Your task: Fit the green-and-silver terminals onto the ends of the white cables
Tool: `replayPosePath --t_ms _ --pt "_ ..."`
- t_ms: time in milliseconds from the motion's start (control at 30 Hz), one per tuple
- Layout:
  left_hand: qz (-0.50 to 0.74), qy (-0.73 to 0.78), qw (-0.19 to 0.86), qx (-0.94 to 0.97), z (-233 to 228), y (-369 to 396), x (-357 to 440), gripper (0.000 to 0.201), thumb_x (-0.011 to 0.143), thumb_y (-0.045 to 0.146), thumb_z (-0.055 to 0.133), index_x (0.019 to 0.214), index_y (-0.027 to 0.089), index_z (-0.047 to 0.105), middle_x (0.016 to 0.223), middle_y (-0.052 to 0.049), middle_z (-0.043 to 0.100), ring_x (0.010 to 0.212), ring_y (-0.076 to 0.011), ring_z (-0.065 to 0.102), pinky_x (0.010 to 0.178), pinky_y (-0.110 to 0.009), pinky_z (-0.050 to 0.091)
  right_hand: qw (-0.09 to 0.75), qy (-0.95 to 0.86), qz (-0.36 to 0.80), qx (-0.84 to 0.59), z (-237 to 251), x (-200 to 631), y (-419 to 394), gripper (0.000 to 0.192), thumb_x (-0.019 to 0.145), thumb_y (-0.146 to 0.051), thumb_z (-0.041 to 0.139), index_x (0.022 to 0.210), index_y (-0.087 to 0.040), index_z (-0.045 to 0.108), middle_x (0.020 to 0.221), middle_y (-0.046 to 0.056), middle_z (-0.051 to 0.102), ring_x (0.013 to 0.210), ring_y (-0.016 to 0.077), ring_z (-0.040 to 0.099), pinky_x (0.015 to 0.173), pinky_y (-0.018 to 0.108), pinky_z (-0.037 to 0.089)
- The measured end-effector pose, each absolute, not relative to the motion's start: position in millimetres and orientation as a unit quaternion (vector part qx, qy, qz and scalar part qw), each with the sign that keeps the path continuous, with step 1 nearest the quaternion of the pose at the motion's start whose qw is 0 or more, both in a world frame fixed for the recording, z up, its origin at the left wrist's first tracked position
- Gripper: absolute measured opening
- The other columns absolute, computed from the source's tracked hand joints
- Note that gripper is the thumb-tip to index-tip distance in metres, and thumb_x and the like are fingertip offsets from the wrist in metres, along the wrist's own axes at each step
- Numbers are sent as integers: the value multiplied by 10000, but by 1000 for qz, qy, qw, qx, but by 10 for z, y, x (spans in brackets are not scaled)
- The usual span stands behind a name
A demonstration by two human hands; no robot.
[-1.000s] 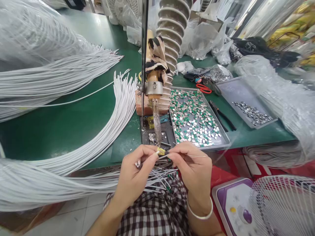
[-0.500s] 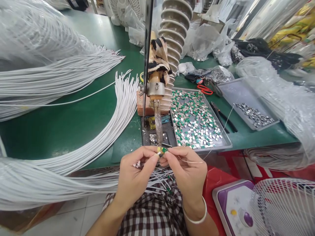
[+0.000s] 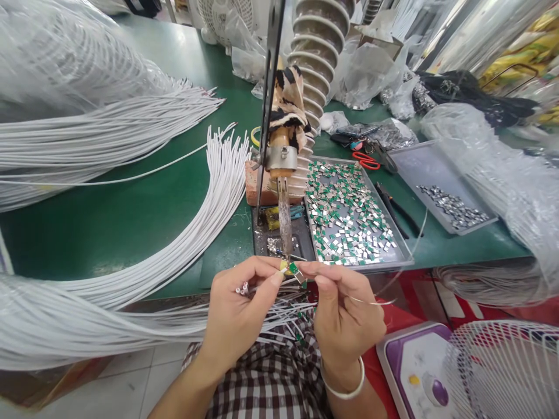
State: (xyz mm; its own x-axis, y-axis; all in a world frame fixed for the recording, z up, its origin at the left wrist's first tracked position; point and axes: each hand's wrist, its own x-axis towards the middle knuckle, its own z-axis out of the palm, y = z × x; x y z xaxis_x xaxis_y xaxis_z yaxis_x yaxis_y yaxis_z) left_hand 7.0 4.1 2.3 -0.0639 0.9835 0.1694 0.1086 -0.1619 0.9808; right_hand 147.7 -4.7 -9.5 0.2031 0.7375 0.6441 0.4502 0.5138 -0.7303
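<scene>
My left hand is closed on white cables, pinching one cable end between thumb and forefinger. Other cut cable ends poke out of its curled fingers. At the pinched end sits a small green and silver USB connector, just below the tip of a soldering iron clamped upright above. My right hand is closed round a thin solder wire; its forefinger tip is beside the connector, its thumb drawn back. Whether that forefinger touches the connector I cannot tell.
A tray of green and silver connectors lies behind my right hand, with pliers, red-handled scissors and a bin of metal shells beyond. White cable bundles spread leftward. A fan stands at lower right.
My right thumb has drawn back from the connector, and the right hand has shifted slightly rightward with the solder wire. The connector's silver part now shows. My left hand keeps its pinch.
</scene>
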Motion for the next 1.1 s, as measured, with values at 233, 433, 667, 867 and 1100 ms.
replayPosePath --t_ms 233,433,667,867,1100 --pt "530 494 416 549 56 80 58 209 865 128 624 682 202 692 816 34 796 626 -84 655 568 -159 479 579 -665 -46 -469 9 1408 13 189 871 -45 718 989 -187 755 946 56 791 841 147 769 768 271 683" --pt "537 495 415 542 97 94 65 209 853 112 622 684 203 704 834 26 806 682 -102 692 603 -167 504 560 -684 -40 -466 38 1383 11 238 867 -24 712 1034 -191 749 983 55 782 870 140 763 792 266 680" --pt "531 502 444 519 68 77 29 207 862 146 634 675 208 695 797 20 788 668 -125 682 585 -199 504 573 -678 66 -456 54 1413 -14 173 916 -96 663 1013 -232 711 956 39 767 867 163 752 768 316 663" --pt "520 500 435 539 -2 71 27 191 865 129 637 701 204 700 826 -3 764 708 -130 672 617 -204 498 541 -664 166 -488 37 1483 -22 211 992 -148 497 870 -211 658 729 -7 682 663 125 630 616 263 530" --pt "466 471 467 585 -12 99 19 156 889 172 647 748 196 709 820 -14 673 714 -118 599 588 -200 436 494 -662 162 -540 56 1482 43 163 936 -134 605 795 -180 673 672 -28 664 593 91 576 571 215 482"
